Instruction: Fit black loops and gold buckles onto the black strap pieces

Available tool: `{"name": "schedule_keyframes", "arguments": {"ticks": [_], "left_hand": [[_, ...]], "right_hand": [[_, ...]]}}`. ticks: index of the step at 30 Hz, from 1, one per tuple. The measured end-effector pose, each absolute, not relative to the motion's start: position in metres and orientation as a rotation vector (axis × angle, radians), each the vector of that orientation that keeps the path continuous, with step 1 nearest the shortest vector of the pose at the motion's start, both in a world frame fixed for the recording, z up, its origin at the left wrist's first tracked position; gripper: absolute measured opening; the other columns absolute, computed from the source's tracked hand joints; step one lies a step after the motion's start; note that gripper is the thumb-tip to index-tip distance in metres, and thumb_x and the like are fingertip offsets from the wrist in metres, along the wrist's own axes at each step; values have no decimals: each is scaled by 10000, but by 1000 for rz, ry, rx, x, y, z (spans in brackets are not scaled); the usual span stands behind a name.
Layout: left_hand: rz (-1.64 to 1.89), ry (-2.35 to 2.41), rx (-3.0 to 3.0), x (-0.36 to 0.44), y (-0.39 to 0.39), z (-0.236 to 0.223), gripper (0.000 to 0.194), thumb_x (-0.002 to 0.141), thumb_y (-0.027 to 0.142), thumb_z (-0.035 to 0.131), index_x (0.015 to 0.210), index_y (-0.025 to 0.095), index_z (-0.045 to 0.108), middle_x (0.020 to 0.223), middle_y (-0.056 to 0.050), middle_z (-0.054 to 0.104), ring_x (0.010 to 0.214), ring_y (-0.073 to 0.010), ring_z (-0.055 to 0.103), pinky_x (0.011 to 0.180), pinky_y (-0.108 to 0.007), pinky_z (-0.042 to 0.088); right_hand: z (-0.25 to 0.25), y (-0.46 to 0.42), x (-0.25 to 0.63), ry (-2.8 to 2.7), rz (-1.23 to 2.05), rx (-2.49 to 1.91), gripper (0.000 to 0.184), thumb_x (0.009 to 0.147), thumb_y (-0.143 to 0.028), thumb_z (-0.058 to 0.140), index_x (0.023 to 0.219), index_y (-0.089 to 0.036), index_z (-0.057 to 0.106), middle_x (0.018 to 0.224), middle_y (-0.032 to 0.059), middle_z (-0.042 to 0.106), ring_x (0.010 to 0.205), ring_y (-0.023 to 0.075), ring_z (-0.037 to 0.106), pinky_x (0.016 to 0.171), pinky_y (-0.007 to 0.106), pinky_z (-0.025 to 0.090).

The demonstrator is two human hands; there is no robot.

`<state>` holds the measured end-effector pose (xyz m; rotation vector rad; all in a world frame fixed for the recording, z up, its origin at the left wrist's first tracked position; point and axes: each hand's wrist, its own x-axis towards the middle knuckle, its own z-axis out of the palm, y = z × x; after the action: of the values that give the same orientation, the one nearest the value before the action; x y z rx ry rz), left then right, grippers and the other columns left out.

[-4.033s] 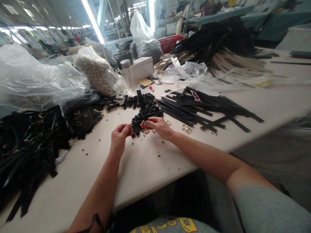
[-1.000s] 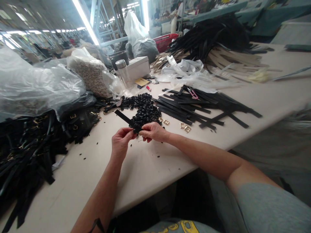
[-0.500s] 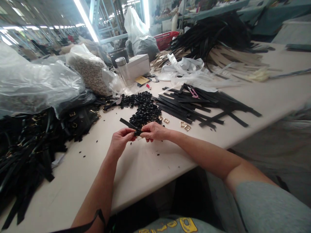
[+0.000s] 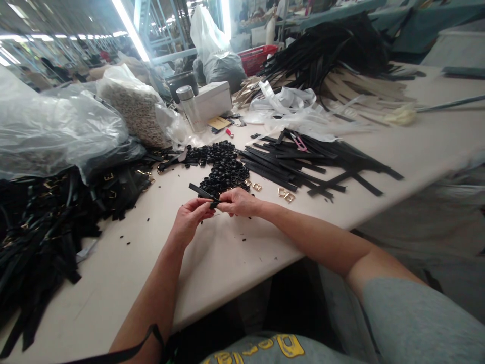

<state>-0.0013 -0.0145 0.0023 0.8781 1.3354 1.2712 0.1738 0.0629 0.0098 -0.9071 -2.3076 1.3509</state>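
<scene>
A short black strap (image 4: 199, 190) is pinched between my two hands, just in front of the pile of small black loops (image 4: 223, 169). My left hand (image 4: 192, 215) grips it from the left with thumb and fingers closed. From the right, my right hand (image 4: 238, 202) pinches the same strap, the fingertips of both hands almost meeting. The strap's free end sticks out up and to the left. Whether a buckle or loop sits on it between my fingers I cannot make out. Gold buckles (image 4: 286, 194) lie on the table right of my right hand.
Flat black straps (image 4: 291, 162) lie to the right, with pink-handled snips (image 4: 299, 141) on them. Finished-looking buckled straps (image 4: 56, 217) heap at the left beside plastic bags (image 4: 56, 126). A clear bottle (image 4: 190, 108) and white box (image 4: 214, 99) stand behind. The table edge (image 4: 265, 275) runs in front.
Four seconds ago the strap stood upright in my right hand, with my left hand apart. Now both hands hold it, and it points up-left. Over the last second its free end has dropped and shortened in view.
</scene>
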Motion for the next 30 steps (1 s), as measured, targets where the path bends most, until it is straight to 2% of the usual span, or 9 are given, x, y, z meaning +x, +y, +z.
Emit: {"name": "schedule_keyframes", "arguments": {"ticks": [9,13,15,17,23,27,30], "left_hand": [[1348,1411,1046,6,-14,-2,288,579,308,841,769,144,702,662,-17,679,603,-118,600,631,-253,501],[1308,1425,1073,3,-13,-2,280,585,316,833,767,143,708,641,-16,672,590,-115,590,616,-248,488],[1322,1458,1096,-1,-12,-3,278,590,314,829,777,146,711,646,-15,673,584,-112,587,610,-244,483],[1329,1476,1116,-2,-12,-5,275,596,318,822,785,152,712,655,-14,676,583,-116,591,613,-250,486],[1239,1582,1378,4,-12,-15,216,641,326,778,800,189,727,723,-27,690,650,-153,625,629,-262,493],[1299,1647,1434,7,-12,-17,215,657,325,764,826,199,719,748,-17,691,667,-156,628,645,-265,502],[1320,1617,1378,7,-13,-15,236,663,327,761,851,193,713,765,-16,702,677,-158,637,660,-268,509]], "right_hand": [[7,63,173,-2412,1184,-835,210,852,-246,543,699,-130,627,555,-26,593,515,58,532,505,157,333],[-2,66,170,-2309,1438,-736,149,842,-234,553,778,-128,635,613,-20,623,519,62,575,510,147,407],[-6,67,168,-2198,1606,-714,112,822,-173,541,865,-131,636,679,-12,654,552,69,610,529,150,455],[-9,67,166,-2115,1706,-708,189,805,-107,502,945,-136,626,730,-7,673,588,74,634,553,156,489],[-16,65,163,-2066,1672,-672,145,778,-96,502,849,-141,620,679,-31,638,578,73,623,561,163,507],[-14,67,164,-2000,1771,-587,236,748,-69,506,937,-144,626,765,-15,669,693,103,669,648,190,531],[-12,68,166,-1969,1780,-607,194,783,-166,579,966,-131,633,793,11,680,721,121,678,638,195,533]]}}
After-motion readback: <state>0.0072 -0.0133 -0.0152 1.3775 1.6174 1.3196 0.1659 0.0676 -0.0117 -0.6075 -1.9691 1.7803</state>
